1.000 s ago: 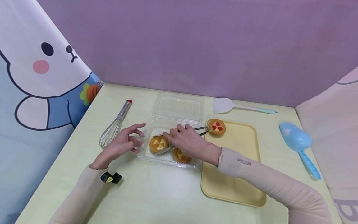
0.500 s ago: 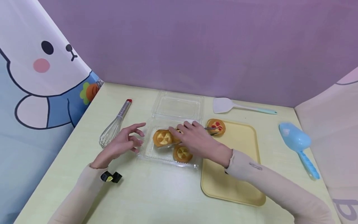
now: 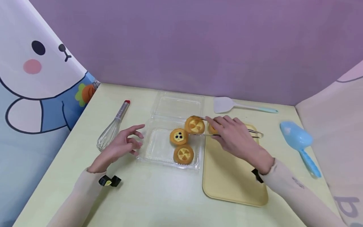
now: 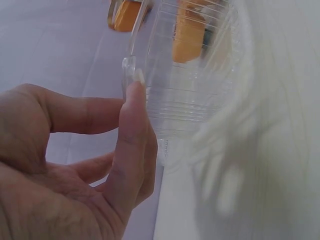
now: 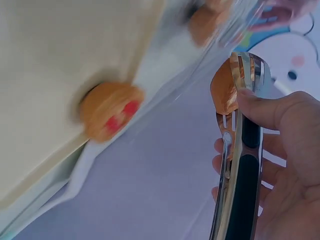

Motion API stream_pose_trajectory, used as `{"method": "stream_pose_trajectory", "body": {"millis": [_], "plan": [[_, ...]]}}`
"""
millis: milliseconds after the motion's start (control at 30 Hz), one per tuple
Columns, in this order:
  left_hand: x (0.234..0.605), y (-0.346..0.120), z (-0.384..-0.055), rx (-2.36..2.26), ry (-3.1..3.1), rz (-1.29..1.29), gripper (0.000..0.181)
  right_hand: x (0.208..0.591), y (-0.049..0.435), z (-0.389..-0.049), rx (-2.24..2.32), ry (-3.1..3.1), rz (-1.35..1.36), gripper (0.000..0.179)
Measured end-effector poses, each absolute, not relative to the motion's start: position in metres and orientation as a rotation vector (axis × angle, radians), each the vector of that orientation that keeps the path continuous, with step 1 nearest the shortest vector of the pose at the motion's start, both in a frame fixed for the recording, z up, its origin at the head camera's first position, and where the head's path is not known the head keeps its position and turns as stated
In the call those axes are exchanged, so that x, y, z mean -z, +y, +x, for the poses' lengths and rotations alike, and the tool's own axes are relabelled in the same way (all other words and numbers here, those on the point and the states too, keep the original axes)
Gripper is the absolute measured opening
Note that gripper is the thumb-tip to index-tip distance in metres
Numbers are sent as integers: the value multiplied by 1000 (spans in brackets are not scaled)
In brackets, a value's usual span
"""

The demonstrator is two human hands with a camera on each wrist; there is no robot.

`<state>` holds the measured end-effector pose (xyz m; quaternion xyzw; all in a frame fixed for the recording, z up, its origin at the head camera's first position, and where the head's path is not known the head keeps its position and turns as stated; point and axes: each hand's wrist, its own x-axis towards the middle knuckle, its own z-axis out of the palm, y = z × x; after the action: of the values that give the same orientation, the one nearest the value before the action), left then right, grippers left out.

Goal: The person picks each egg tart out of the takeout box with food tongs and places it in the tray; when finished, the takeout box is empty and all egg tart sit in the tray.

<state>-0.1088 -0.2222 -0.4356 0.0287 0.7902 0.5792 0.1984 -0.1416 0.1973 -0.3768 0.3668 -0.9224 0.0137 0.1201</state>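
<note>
My right hand (image 3: 236, 135) grips metal tongs (image 5: 247, 175) with dark handle grips. Pinched between the tong ends is a round egg tart (image 3: 195, 125) with a yellow wedge pattern, held above the right edge of the open clear plastic box (image 3: 158, 142). Two tarts sit in the box: one dotted with dark berries (image 3: 179, 136) and another wedge-patterned tart (image 3: 183, 154). My left hand (image 3: 122, 145) stays beside the box's left wall, fingers loosely bent; in the left wrist view its fingertips overlap the rim. A red-topped tart (image 5: 112, 112) lies on the tray, partly hidden by my right hand in the head view.
The yellow tray (image 3: 232, 179) lies right of the box, whose lid (image 3: 178, 105) is folded back. A whisk (image 3: 113, 127) lies at the left, a spatula (image 3: 224, 105) behind the tray, and a blue scoop (image 3: 296, 137) at the far right. A purple backdrop (image 3: 181, 47) stands behind the table.
My right hand has lifted the wedge-patterned tart with the tongs and moved it right, from the box's left part to its right edge. The left hand has hardly moved.
</note>
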Motion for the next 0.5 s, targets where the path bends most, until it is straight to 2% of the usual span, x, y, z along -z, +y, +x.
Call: {"method": "stream_pose_trajectory", "body": {"millis": [500], "plan": [[438, -224, -109, -1620, 2216, 80, 78, 375, 319, -129, -80, -2724, 696, 69]]}}
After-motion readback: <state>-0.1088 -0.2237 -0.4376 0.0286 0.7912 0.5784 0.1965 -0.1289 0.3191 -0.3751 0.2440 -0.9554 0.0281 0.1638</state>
